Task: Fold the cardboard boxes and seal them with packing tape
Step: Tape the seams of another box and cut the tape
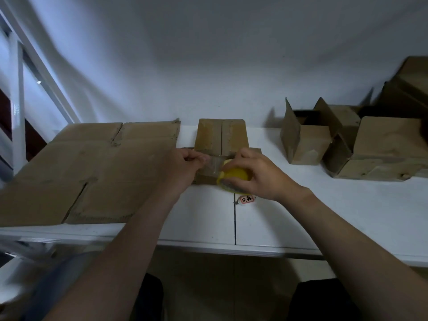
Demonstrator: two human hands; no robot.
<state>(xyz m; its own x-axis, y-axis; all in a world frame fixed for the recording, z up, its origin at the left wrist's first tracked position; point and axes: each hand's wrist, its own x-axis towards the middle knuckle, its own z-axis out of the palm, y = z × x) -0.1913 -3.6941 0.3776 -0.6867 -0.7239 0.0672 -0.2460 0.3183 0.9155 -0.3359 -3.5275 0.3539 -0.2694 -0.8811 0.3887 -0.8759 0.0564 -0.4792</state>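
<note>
The right hand (257,174) curls around a yellow roll of packing tape (234,173), fingers wrapped over its top, holding it just in front of a small cardboard box (221,135). The left hand (183,167) pinches the free end of a clear strip of tape (214,162) between thumb and fingertips. The strip stretches between the two hands, across the near edge of the small cardboard box. Whether the strip touches the cardboard is unclear.

The small cardboard box stands on a white table (301,216), its closed flaps facing the camera with a seam running down the middle.

To the left of the small cardboard box, touching or nearly touching it, lies a large flattened sheet of cardboard (92,172), spread flat over the table.

To its right, well apart, an open box (305,140) stands with its flaps raised. Beyond that, further right, more boxes (384,147) sit crowded together.

In front of the small cardboard box, just under the right wrist, a small object with a red-edged label (247,200) rests on the table.
</note>
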